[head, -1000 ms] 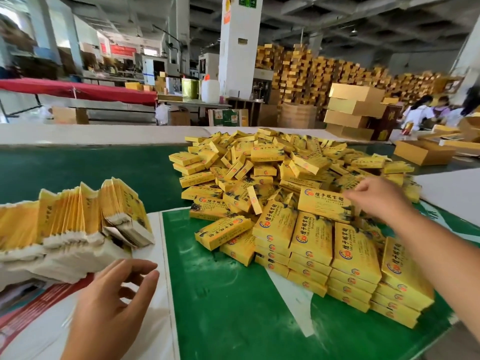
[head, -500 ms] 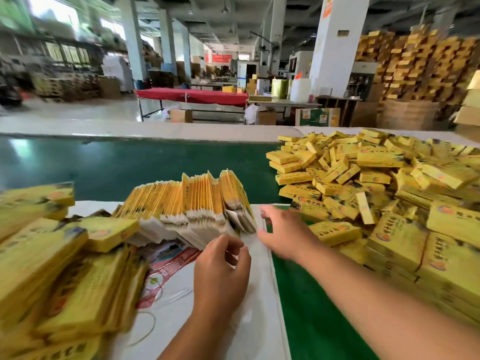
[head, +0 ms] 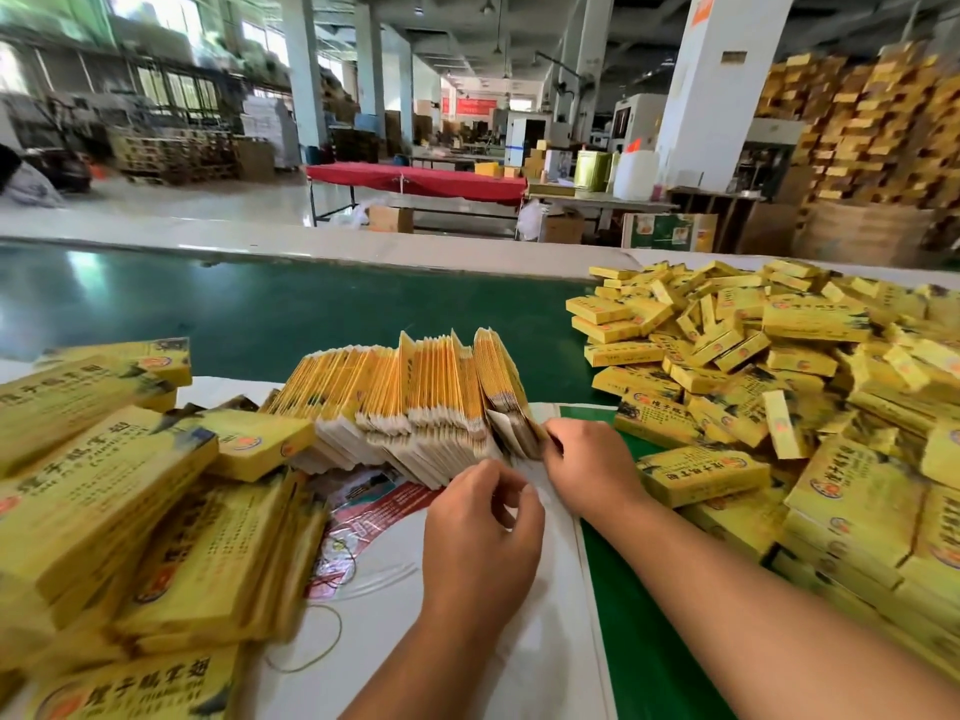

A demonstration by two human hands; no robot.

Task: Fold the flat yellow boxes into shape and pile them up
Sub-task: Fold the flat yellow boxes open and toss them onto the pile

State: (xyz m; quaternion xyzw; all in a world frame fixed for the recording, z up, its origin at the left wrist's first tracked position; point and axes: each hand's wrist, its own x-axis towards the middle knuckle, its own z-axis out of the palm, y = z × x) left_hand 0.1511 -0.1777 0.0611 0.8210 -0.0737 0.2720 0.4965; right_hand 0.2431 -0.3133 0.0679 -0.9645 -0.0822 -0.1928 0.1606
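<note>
A row of flat yellow boxes [head: 415, 402] stands on edge on a white sheet [head: 519, 662] in front of me. My right hand [head: 587, 470] is at the row's right end, fingertips pinching the outermost flat box [head: 511, 407]. My left hand [head: 478, 532] hovers just below the row's white flaps, fingers curled and nothing visible in them. A big loose heap of folded yellow boxes [head: 779, 356] covers the table on the right, with neat stacks of folded boxes [head: 857, 517] at its near side.
Blurred bundles of flat yellow boxes [head: 104, 511] lie at the left. A rubber band [head: 322, 646] and a printed leaflet [head: 374, 506] rest on the sheet. The green table [head: 260, 314] stretches behind. Beyond it stands a red table [head: 415, 179].
My view swung left from the folded heap to the row of flat boxes. My right hand travelled from the heap to the row's right end; my left hand rose up to the row.
</note>
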